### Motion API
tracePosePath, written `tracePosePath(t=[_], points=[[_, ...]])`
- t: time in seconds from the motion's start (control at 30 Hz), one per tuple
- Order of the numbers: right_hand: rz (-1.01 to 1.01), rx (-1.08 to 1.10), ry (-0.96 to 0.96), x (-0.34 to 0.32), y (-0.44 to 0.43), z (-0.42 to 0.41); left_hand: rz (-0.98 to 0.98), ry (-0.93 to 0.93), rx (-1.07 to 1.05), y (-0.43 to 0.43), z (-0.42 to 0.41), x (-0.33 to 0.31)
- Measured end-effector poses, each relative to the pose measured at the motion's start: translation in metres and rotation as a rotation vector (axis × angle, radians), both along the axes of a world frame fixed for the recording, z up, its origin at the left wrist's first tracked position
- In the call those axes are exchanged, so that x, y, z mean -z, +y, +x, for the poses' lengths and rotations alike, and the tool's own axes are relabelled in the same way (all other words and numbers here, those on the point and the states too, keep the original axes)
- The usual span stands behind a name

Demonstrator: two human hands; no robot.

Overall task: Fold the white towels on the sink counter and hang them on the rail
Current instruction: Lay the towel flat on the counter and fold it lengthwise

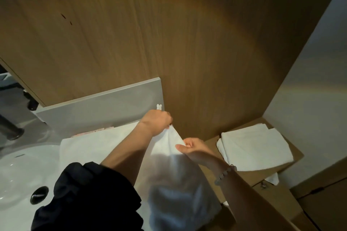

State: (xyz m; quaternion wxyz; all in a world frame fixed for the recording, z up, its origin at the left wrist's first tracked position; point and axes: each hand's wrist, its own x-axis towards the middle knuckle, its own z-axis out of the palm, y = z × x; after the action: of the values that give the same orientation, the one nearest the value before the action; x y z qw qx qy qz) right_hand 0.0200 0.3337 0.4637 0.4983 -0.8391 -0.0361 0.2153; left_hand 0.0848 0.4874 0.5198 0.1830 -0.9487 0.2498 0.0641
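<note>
Bathroom surface beside the white sink (22, 170) carries a white towel (169, 165), its near end drooping. Right hand (191, 147) and, further, left hand (156, 122) each pinch its raised edge. Folded towels (253, 148) lie on a wooden shelf (210, 142) beyond.

- The left arm wears a dark sleeve (88, 199), black or very deep navy, of soft, matte cloth.
- The sleeve sits bunched in thick, rumpled folds near the elbow, and its gathered edge forms a rounded ridge.
- Below that edge the left forearm (127, 148) is bare down to the left hand (156, 122).
- The right forearm (242, 189) is bare along its whole visible length, up to the right hand (193, 147).
- At the right wrist sits a bracelet (225, 173) of small, round, pale beads, pearly and slightly glossy, strung in a single row.
- One larger, flatter, greyish piece sits at the bracelet's lower end.
</note>
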Motion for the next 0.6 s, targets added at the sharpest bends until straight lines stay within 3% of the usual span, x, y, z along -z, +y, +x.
tracePosePath(t=[0.13,0.27,0.33,0.5,0.6], points=[[0.030,-0.050,0.020,0.005,-0.007,-0.008,0.021,-0.030,-0.057,0.012,-0.001,0.006],[-0.012,0.009,-0.156,0.010,-0.004,-0.013,0.007,-0.027,-0.139,0.010,-0.006,0.008],[-0.009,0.057,-0.221,0.015,-0.002,-0.016,-0.123,0.064,-0.150,0.006,-0.010,0.005],[0.049,0.123,-0.220,0.018,-0.001,-0.021,-0.490,0.496,-0.168,-0.008,-0.019,0.007],[0.060,0.158,-0.189,0.014,-0.003,-0.027,-0.536,0.460,-0.225,-0.004,-0.018,0.012]])
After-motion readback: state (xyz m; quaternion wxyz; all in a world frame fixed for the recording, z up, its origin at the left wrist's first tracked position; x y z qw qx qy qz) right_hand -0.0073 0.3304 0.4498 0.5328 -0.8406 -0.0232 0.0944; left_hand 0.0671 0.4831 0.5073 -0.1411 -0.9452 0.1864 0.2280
